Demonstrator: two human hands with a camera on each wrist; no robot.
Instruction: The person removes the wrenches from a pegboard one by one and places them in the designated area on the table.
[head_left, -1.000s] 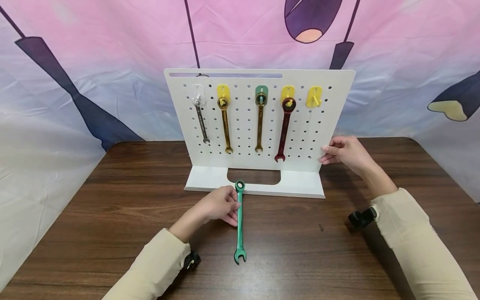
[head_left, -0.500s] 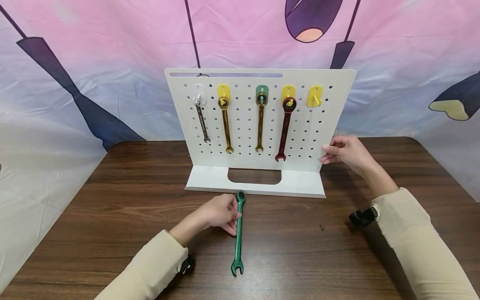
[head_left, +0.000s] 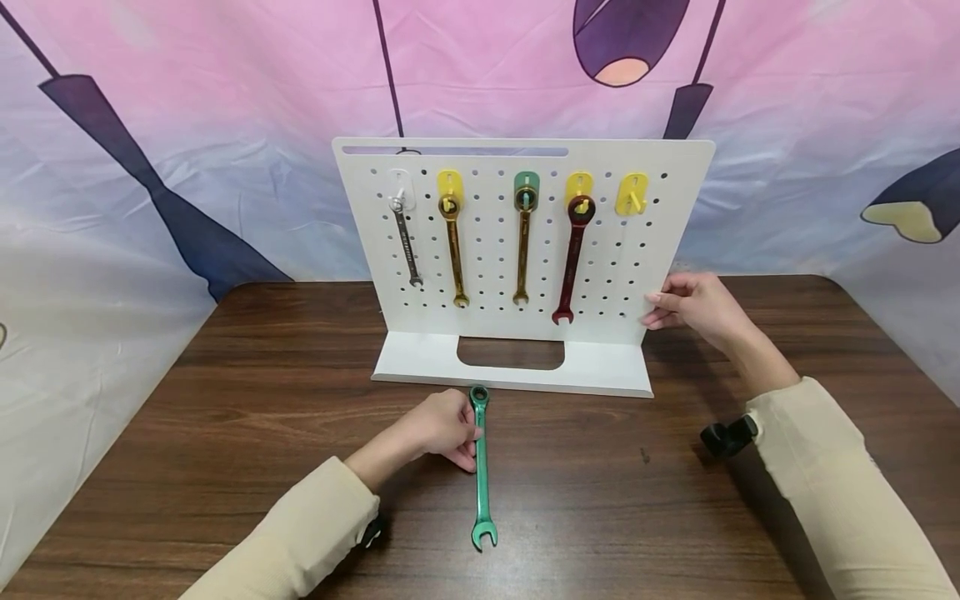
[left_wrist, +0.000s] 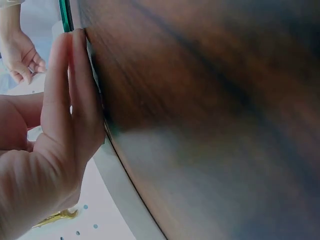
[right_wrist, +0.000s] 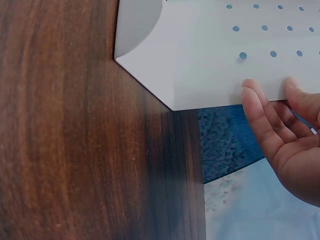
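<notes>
My left hand point(head_left: 447, 427) pinches a green ratcheting combination wrench point(head_left: 482, 483) near its ring end. The ring lies just in front of the stand's base, and the open jaw points toward me. In the left wrist view, a strip of the green wrench point(left_wrist: 65, 15) shows beyond the fingertips; the rest is hidden. My right hand point(head_left: 697, 308) holds the lower right edge of a white pegboard point(head_left: 487, 325). The right wrist view shows that hand point(right_wrist: 295, 135) with thumb and fingertips at the board's edge point(right_wrist: 210, 95).
On the pegboard hang a small silver wrench point(head_left: 407, 246), a gold wrench point(head_left: 455, 258), another gold wrench point(head_left: 522, 258) and a red wrench point(head_left: 573, 267). A yellow hook point(head_left: 632, 195) at the right bears nothing. The wooden table point(head_left: 600, 492) meets a patterned cloth point(head_left: 225, 167) behind.
My left hand has drawn the green wrench toward me, off the front of the stand's base. Its jaw end swung left, then slightly right. My right hand stays at the board's edge.
</notes>
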